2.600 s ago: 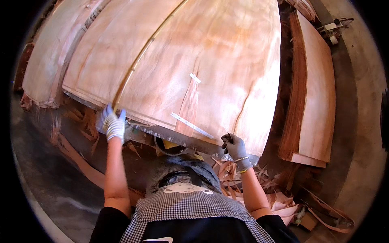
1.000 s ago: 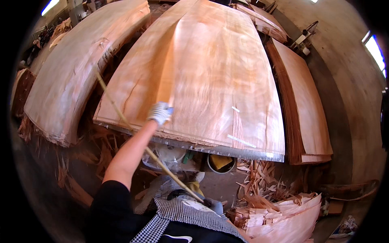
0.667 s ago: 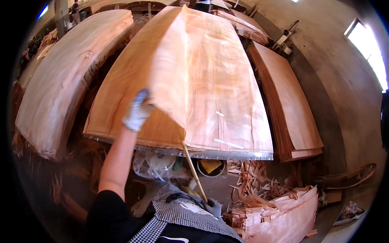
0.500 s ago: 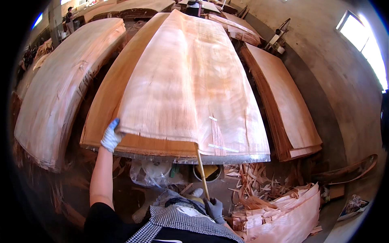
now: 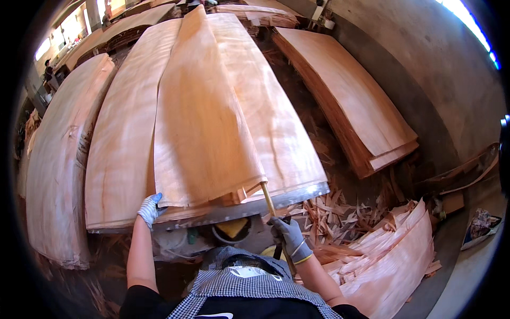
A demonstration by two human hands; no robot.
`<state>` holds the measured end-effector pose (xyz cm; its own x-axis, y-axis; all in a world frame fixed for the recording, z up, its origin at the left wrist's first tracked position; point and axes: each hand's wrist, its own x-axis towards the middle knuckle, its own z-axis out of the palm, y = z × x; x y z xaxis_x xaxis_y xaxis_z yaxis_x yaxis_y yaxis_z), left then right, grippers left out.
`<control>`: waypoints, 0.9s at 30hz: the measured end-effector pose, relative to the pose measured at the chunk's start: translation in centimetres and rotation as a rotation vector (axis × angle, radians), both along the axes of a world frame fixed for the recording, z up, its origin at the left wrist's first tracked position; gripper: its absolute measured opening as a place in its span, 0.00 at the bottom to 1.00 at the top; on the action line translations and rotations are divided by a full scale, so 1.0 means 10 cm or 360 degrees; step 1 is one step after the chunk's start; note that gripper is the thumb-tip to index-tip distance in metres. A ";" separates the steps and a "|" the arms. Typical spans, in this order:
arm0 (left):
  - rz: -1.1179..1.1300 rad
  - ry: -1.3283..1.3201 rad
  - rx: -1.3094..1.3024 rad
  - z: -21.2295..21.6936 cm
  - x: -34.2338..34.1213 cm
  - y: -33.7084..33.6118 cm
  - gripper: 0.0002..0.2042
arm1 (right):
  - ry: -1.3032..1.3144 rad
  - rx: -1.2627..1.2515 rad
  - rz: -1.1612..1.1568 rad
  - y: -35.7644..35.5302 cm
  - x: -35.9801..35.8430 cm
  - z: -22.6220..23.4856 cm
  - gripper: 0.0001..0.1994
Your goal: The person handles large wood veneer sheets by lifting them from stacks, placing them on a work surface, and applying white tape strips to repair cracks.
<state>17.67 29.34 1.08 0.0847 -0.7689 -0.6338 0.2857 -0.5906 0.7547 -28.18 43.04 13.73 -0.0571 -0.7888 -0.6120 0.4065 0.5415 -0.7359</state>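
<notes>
Holding the near left corner of the top veneer sheet (image 5: 207,122) in our gloved left hand (image 5: 149,209), we have the fingers pinched shut on its edge, while our gloved right hand (image 5: 289,236) is wrapped closed around a thin wooden stick (image 5: 268,199) whose upper end runs in under the sheet's near edge. The sheet lies lengthwise over the tall veneer stack (image 5: 122,154), its near edge reaching the front of the pile, so by our reckoning we are squaring a freshly laid sheet onto the stack; the move in hand calls for an even pull at the corner and a gentle push with the stick, since the thin, slightly curled edge looks easy to split. The stack sits on a platform with a metal front rail (image 5: 297,194). More veneer piles stand to the left (image 5: 58,159) and right (image 5: 350,106), offcuts (image 5: 329,212) litter the floor, a loose bundle of sheets (image 5: 393,266) leans nearby, and a concrete wall (image 5: 425,69) rises at right.
</notes>
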 end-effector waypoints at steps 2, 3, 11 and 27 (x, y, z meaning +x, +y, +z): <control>-0.0043 -0.0012 -0.0019 0.00 -0.50 -0.12 0.14 | -0.0050 0.0011 0.0020 -0.06 -0.53 0.02 0.10; -0.0089 -0.0016 -0.0013 0.03 -0.82 -0.18 0.14 | -0.0068 0.0029 -0.0007 -0.09 -0.83 0.07 0.10; -0.0528 -0.0157 -0.0011 0.29 -3.39 -0.76 0.11 | 0.0042 0.0017 -0.0197 -0.31 -3.48 0.22 0.10; -0.1738 -0.0399 0.0226 0.06 -8.17 -1.83 0.16 | 0.0771 -0.0082 -0.0691 -1.00 -7.73 0.41 0.07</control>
